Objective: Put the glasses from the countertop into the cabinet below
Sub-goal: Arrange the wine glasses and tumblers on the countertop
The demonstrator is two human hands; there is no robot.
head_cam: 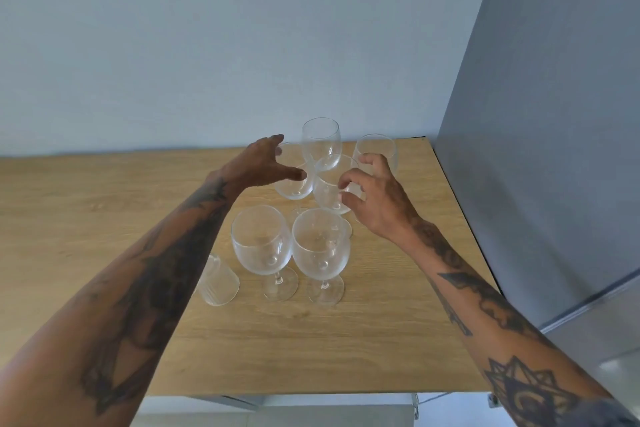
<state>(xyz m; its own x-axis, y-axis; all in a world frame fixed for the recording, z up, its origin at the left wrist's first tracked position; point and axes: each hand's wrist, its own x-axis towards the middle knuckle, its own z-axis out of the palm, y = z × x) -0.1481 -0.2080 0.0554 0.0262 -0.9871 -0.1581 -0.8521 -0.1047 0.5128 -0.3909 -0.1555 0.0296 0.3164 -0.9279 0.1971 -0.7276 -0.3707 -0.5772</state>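
Clear stemmed glasses stand clustered on the wooden surface (104, 204), near its right rear corner beside a grey cabinet side (540, 114). Two glasses stand at the front: the front left glass (261, 243) and the front right glass (320, 246). A short tumbler (220, 282) sits just left of them. Four more stand behind.

Step in hand: the reach and pick-up of the rear glasses. None is lifted yet.

- The left hand (258, 163) spreads wide around the rear left glass (294, 184), with thumb and fingers open on either side of the bowl (contact cannot be confirmed).
- The right hand (377, 198) curls at the middle glass (329, 184), its fingers (349, 178) partly closed and near or touching the bowl.

The next move calls for closing each hand on one bowl, then lifting straight up to clear the neighbouring rims. The cabinet below the surface is barely in view at the bottom edge.
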